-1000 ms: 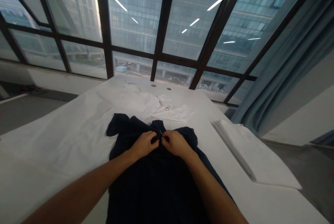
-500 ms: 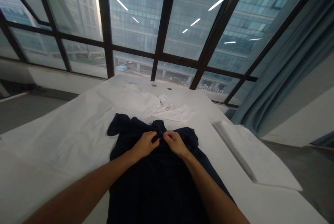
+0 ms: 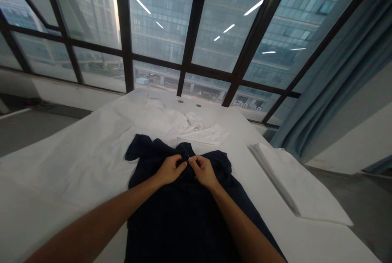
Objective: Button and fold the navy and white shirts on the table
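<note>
A dark navy short-sleeved garment [image 3: 180, 214] is laid on the white table [image 3: 275, 222], stretched from the bottom of the view towards the middle of the tabletop, with its collar [image 3: 184, 147] turned to the far edge. Its two sleeves are spread out on either side of the collar.

The garment is held just below the collar by the left hand [image 3: 169, 169], whose grip is clamped on a fold of the dark fabric between thumb and forefinger. A thin pale strip [image 3: 188, 156], too small to be identified, is pinched by the right hand [image 3: 206, 173], with the thumb and forefinger brought together. Whether fabric is also caught in that grip cannot be told. The two sets of fingertips are held close to each other, and the garment is crossed by both forearms.

The left part of the table is covered by a wrinkled white cloth [image 3: 101, 144], which is touched by the garment's left sleeve. Towards the far edge, bunched white fabric [image 3: 196, 126] is seen beyond the collar. Along the right edge, a folded stack of white fabric [image 3: 301, 185] is placed, well apart from the hands. Near the far edge, two small round fittings [image 3: 199, 105] are set in the tabletop. Beyond that edge, dark-framed windows [image 3: 186, 46] are seen, with a blue-grey curtain [image 3: 324, 87] hung at the right.
</note>
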